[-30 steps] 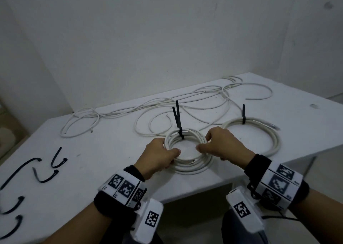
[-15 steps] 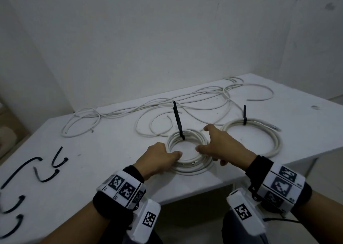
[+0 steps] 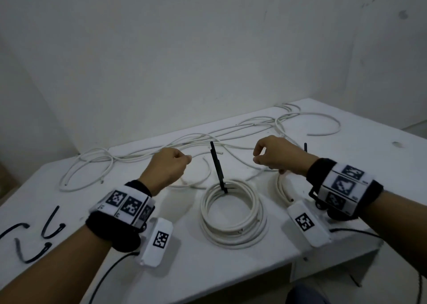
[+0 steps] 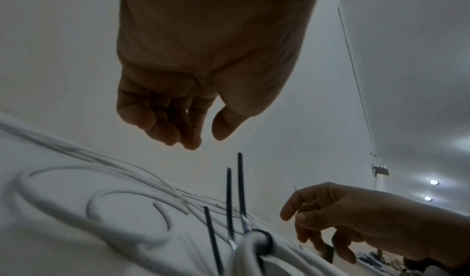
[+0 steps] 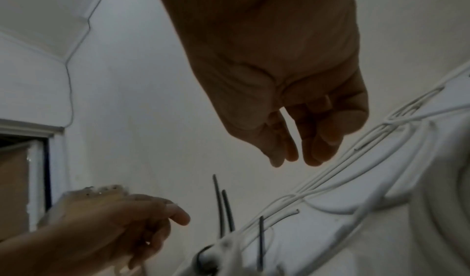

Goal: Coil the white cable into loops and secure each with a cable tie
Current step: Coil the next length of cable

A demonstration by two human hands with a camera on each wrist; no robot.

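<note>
Tied coil (image 3: 232,213) lies between both hands (each empty, raised).

My right hand (image 3: 279,157) and wristband cover most of the second coil (image 3: 283,188), so I cannot see its tie's base; loose black ties (image 3: 34,236) run off the head view's left edge; the near coil (image 4: 257,250) blurs in both wrist views.

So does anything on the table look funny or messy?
A bit. The middle coil has black tie tails sticking straight up, untrimmed. Behind it, loose white cable sprawls in a tangle along the wall. Spare black ties lie scattered at the left. Nothing looks broken or spilled.
</note>
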